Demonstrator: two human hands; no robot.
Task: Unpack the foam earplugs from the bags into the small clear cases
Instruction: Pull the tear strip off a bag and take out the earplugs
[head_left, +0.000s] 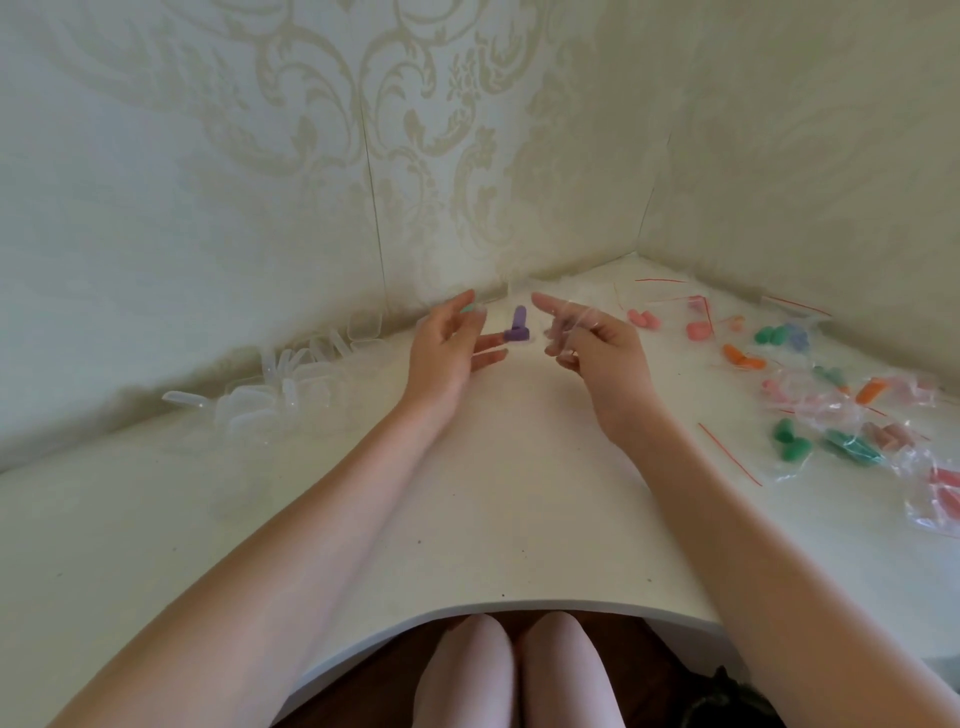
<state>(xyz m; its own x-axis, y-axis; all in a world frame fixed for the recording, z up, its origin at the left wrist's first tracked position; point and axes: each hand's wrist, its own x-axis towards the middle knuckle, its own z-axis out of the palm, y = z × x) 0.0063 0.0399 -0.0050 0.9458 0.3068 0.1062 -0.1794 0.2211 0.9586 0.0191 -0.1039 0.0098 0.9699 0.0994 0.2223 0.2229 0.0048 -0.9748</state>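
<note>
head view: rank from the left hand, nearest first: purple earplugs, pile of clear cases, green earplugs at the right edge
1. purple earplugs: at the fingertips of the left hand, between both hands.
2. pile of clear cases: on the table to the hand's left, along the wall.
3. green earplugs: far across, past the right hand, among the bags on the right.

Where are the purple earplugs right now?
The purple earplugs sit mid-frame near the wall corner, between the left hand and the right hand, at the left fingers' tips.
</note>
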